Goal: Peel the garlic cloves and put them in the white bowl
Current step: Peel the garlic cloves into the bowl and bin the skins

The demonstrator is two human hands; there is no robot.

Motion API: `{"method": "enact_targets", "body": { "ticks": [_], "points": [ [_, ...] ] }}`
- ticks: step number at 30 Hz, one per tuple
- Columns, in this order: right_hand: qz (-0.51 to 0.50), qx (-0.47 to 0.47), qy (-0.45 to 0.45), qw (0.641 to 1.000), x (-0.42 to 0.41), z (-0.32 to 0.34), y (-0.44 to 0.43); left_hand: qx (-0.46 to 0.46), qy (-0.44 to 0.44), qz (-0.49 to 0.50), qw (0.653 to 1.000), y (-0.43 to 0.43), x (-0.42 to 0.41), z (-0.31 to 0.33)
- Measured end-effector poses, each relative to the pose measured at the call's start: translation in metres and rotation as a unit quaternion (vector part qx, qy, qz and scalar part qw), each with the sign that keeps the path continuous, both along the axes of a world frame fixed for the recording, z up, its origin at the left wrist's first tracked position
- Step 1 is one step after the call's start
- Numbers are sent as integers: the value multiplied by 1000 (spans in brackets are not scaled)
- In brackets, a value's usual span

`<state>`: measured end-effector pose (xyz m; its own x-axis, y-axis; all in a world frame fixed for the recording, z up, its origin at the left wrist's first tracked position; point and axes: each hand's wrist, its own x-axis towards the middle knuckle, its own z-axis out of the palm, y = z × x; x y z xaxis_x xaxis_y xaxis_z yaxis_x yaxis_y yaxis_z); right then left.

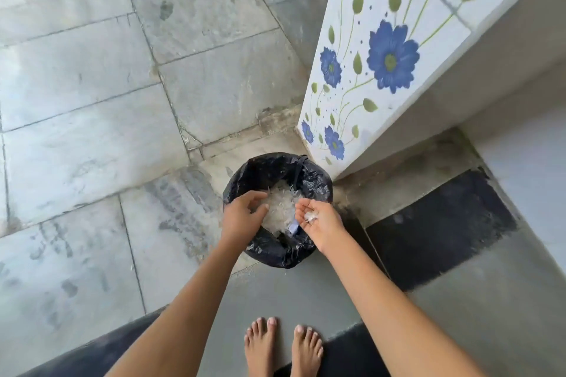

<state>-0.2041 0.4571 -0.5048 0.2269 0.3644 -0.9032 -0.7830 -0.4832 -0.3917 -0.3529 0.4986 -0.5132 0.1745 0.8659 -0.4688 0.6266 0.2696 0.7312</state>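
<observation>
stone floor (92, 76), right grip (322, 222) cradling garlic peels (309, 217)

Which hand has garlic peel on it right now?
The right hand, palm up at the rim of the bin, with white peel flakes lying on its fingers. The left hand is turned palm down over the bin, showing no peel.

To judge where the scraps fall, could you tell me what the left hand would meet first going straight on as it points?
Probably the pile of white papery garlic skins inside the round black-plastic-lined bin; depth is unclear.
</observation>
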Motion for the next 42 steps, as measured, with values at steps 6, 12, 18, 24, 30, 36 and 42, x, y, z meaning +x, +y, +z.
{"method": "enact_targets", "body": {
  "ticks": [6, 12, 18, 24, 30, 36, 42],
  "points": [
    [55, -10, 20, 998, -8, -89, 24, -21, 11, -21, 1000, 14, 3, -109],
    [64, -24, 58, 996, 1, -110, 28, 0, -21, 16, 1000, 18, 16, -116],
    [43, 1, 107, 993, 0, -118, 36, -32, -133, -170, 976, -11, 52, -128],
    [55, 13, 73, 996, 5, -113, 29, -104, -104, -46, 988, 13, 58, -128],
    [83, 95, 88, 988, 6, -79, 36, -142, -63, -37, 987, -9, 44, -124],
    [310, 113, -339, 881, 4, -12, 11, -16, 44, 15, 999, -1, 28, -38],
    [372, 134, -569, 720, 2, 140, -24, 102, 62, -52, 991, -12, 25, 138]
  ]
}}
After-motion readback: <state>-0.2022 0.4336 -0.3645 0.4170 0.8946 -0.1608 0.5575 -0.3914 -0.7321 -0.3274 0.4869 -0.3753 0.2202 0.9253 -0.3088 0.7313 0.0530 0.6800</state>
